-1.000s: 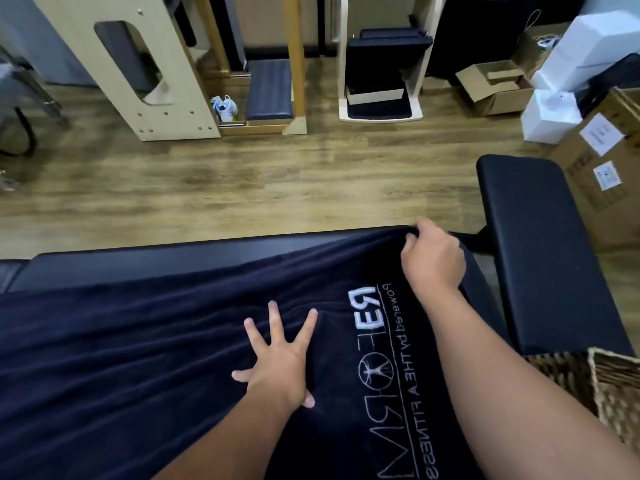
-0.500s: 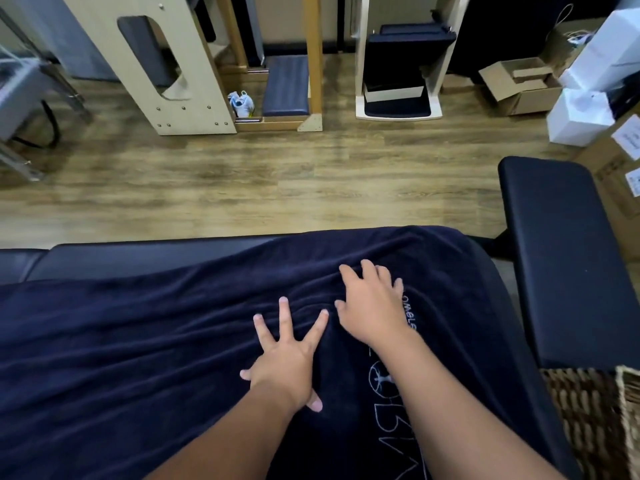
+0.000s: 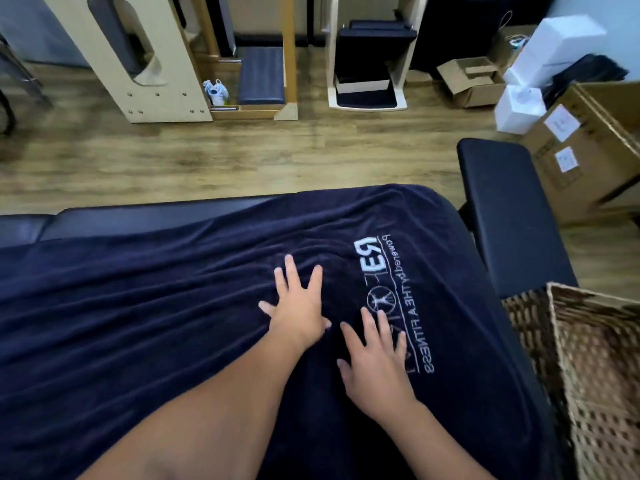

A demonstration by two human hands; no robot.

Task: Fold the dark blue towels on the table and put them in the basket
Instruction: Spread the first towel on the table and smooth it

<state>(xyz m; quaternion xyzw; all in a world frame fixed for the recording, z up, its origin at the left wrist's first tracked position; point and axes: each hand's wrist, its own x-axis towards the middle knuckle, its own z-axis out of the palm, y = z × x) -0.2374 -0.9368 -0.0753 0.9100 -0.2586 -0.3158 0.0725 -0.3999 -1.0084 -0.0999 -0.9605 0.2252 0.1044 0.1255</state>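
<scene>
Dark blue towel (image 3: 173,323) spread across nearly the whole padded table (image 3: 145,216), logo print at 3 o'clock side, long creases running off to 9 o'clock; only a strip of bare black upholstery shows along the far edge at 12. Looks laid out wide so it can be flattened before the first fold; my read is no fold started yet, task is early. Second black padded bench (image 3: 509,216) sits at 2 o'clock, apart from the table, nothing on it. Wicker basket (image 3: 595,393) at 4 o'clock, just beside the table's right end, opening up, probably parked there so a folded towel drops in with a short reach; can't tell what's inside. Cardboard boxes (image 3: 588,143) and white boxes (image 3: 540,60) at 1–2 o'clock on the floor, irrelevant. Left hand (image 3: 298,306) flat on the towel at centre, fingers (image 3: 290,268) straight and splayed, palm pressing down, gripping nothing, likely pinning the cloth. Right hand (image 3: 377,365) just at 4 o'clock of the left, also flat, fingers extended and resting on the fabric over the logo's near end, holding nothing; reads as a smoothing stroke. Risk: remaining creases fold in if not pressed out.
</scene>
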